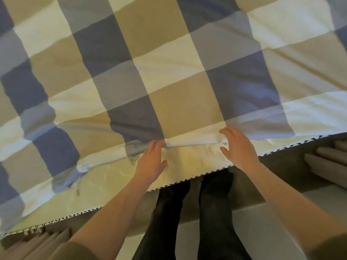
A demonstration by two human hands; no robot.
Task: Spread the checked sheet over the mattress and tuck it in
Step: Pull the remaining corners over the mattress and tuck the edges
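Resting left hand and right hand, fingers straight, apart, at rumpled near hem of checked sheet: blue, tan, white squares.

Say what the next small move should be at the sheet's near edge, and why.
Probably pinch the hem and draw it toward the body. The checked sheet stops short of the piped edge, leaving a strip of mattress bare, and the left hand and right hand lie open at that hem, gripping nothing.

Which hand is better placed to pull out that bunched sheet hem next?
Left, likely: the left hand lies nearer the bunched hem; the right hand is farther off along the mattress.
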